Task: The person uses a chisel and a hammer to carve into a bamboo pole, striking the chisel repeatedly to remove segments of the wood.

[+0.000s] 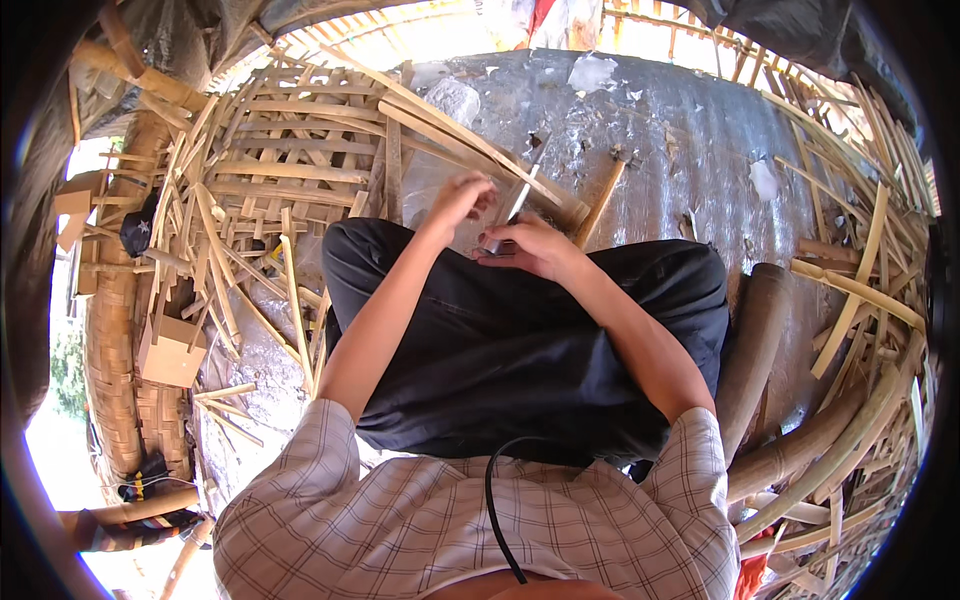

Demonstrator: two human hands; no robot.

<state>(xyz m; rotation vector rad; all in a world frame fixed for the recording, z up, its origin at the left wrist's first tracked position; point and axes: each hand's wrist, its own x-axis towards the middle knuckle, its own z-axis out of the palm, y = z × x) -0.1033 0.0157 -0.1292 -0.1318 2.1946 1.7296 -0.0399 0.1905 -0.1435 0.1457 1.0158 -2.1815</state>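
My right hand (530,245) is closed around a knife (521,190) above my crossed legs, its narrow pale blade slanting up and away to the right. Just left of it is my left hand (463,205), raised, with its fingers curled in; whatever they hold, if anything, is hidden. Past the blade, long split bamboo strips (455,130) lie at a slant, ending in a flat wooden piece (565,208). To the right of my right hand rests a wooden stick (602,200) with a dark end.
A woven bamboo lattice (300,150) and loose strips are at the left. Silvery sheeting (690,170) covers the ground ahead. Thick bamboo poles (755,340) lie by my right knee, with piled strips (870,270) beyond. Cardboard boxes (172,350) stand at the far left.
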